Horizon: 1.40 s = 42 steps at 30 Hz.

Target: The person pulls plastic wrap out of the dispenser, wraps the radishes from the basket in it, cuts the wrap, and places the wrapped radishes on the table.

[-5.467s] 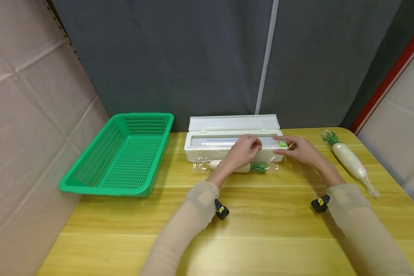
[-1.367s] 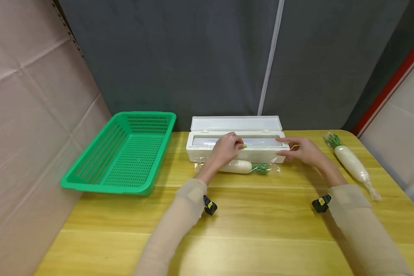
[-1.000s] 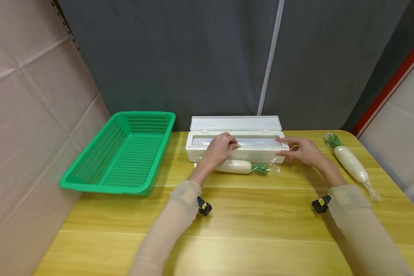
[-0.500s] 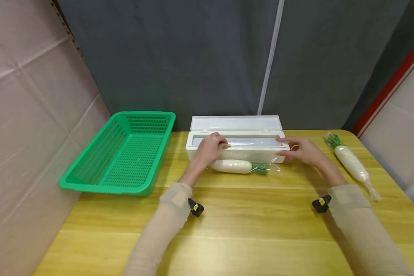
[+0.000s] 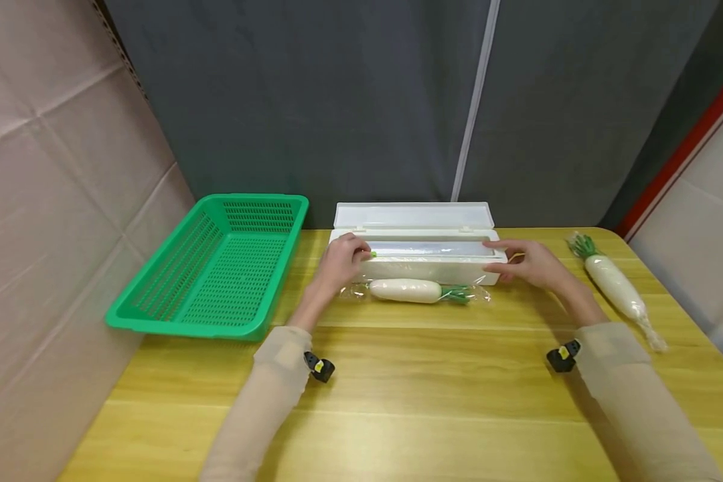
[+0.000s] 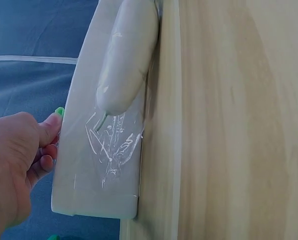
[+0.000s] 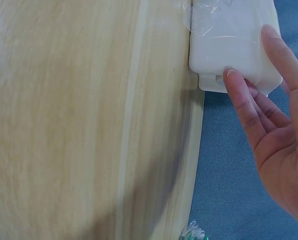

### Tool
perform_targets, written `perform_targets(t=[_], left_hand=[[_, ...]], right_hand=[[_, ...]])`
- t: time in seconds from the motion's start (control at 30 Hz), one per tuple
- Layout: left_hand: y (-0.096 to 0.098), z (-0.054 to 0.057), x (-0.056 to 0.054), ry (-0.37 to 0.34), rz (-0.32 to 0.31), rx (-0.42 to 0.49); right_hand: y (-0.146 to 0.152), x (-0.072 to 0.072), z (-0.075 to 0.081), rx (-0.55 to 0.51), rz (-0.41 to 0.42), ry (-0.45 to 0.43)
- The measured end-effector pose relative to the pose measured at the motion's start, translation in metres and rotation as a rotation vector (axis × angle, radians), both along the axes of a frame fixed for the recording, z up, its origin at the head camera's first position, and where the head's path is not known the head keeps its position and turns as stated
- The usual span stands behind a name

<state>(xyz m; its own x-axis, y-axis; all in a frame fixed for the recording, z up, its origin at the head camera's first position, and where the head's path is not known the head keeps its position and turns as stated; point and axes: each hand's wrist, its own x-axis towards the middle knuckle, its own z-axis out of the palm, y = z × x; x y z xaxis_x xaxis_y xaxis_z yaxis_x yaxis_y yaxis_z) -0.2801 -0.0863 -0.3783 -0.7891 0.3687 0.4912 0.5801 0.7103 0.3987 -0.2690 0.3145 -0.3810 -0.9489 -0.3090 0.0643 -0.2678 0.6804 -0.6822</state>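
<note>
In the head view a long white cling film dispenser (image 5: 430, 270) stands at the back of the table, its lid (image 5: 412, 215) tilted back. My left hand (image 5: 336, 265) is at the dispenser's left end, thumb and fingers pinching the small green slide cutter (image 5: 373, 254) on the front edge. My right hand (image 5: 529, 265) holds the right end, one finger on top and the thumb at the front. A film-wrapped white radish (image 5: 405, 290) with green leaves lies along the dispenser's front. The left wrist view shows loose clear film (image 6: 111, 145) past the radish's tip.
A green perforated basket (image 5: 183, 331) stands on the left of the wooden table (image 5: 410, 402). Another wrapped white radish (image 5: 616, 286) lies at the right. A dark curtain (image 5: 337, 107) hangs behind the table.
The slide cutter was at the right end 5.5 seconds ago; my left hand has since drawn it leftward along the edge, uncovering more of the front radish. My right hand stays on the right end.
</note>
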Motion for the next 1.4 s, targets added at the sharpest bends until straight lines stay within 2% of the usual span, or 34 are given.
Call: perform_targets(t=[0.23, 0.43, 0.63, 0.8, 0.9, 1.4], left_hand=[[-0.007, -0.001, 0.0, 0.003, -0.011, 0.003], [-0.015, -0.002, -0.002, 0.021, 0.007, 0.01], [-0.026, -0.001, 0.0, 0.007, -0.007, 0.027], [-0.042, -0.003, 0.001, 0.015, 0.047, 0.066], [-0.049, -0.005, 0.0, 0.025, 0.058, 0.084], [-0.056, -0.007, 0.002, 0.037, 0.085, 0.081]], right_hand=[[-0.001, 0.0, -0.003, -0.027, 0.008, -0.003], [0.0, 0.0, -0.002, -0.01, -0.008, -0.012], [-0.002, -0.002, -0.002, -0.031, 0.009, -0.014], [-0.003, -0.001, -0.001, -0.025, 0.004, -0.021], [-0.002, -0.001, -0.001, -0.012, -0.01, -0.016], [-0.001, -0.002, -0.005, -0.014, -0.003, -0.022]])
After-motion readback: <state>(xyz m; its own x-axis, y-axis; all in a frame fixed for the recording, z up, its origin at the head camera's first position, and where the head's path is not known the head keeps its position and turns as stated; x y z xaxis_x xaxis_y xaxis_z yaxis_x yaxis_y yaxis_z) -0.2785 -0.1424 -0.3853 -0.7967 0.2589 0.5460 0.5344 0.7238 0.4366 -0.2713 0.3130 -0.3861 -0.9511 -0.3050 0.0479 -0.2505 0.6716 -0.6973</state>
